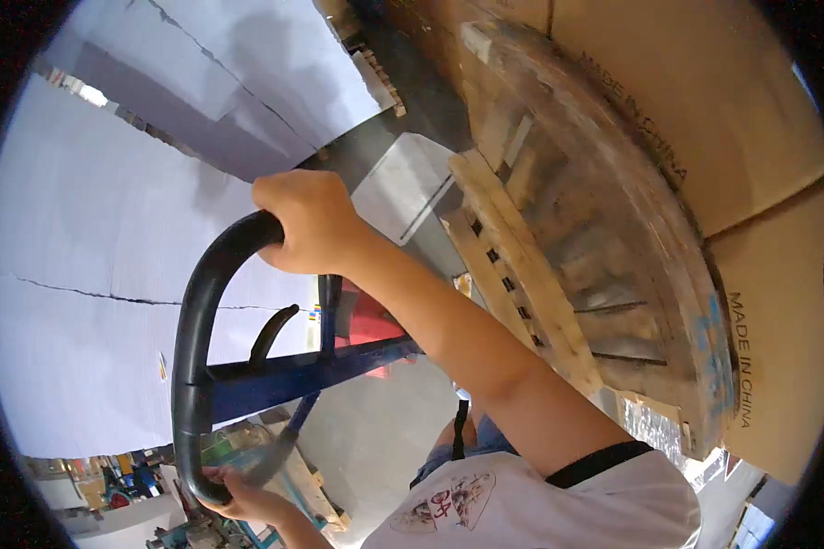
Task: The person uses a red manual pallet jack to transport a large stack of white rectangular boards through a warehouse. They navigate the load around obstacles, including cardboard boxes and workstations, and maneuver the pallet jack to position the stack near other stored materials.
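Observation:
A black loop handle (189,348) with a blue shaft (265,384) looks like that of a pallet jack. Its upper bend is gripped by my right hand (311,220), the fingers wrapped round the tube. Lower down, my left hand (233,494) is closed round the loop's other end, its fingers partly hidden. Inside the loop a curved black lever (273,335) sticks up from the shaft, touched by neither hand. Beyond the handle a red part (368,313) shows, mostly hidden behind my right forearm.
Large pale stacks (92,229) with dark seams fill the left side. A wooden pallet (522,265) stands at the right, beside big brown cardboard boxes (751,110). Grey floor (366,439) lies between. Low at the left is a cluttered bench (119,522) near a wooden pallet (311,489).

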`<move>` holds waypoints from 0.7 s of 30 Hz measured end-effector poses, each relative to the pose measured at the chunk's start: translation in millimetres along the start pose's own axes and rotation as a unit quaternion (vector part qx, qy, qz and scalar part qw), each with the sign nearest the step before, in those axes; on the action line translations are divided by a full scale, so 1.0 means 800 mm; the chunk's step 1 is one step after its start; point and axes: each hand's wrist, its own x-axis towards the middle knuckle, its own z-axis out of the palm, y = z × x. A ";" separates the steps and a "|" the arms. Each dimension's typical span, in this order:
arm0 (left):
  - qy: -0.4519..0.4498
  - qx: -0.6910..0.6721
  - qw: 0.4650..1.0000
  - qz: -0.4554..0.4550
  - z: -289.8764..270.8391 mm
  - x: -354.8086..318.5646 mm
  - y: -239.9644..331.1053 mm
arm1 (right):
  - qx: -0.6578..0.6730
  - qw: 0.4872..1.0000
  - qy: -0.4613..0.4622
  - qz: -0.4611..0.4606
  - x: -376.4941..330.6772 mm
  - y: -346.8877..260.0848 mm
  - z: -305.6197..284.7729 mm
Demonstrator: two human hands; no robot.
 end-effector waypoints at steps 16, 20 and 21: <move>0.098 -0.017 0.995 0.028 0.067 -0.019 -0.095 | 0.237 0.964 -0.109 -0.054 0.025 0.109 0.247; 0.144 0.091 0.985 -0.009 0.092 -0.020 -0.084 | 0.281 0.950 -0.122 -0.056 0.025 0.097 0.296; 0.152 0.110 0.982 -0.014 0.096 -0.018 -0.083 | 0.290 0.947 -0.123 -0.061 0.028 0.096 0.311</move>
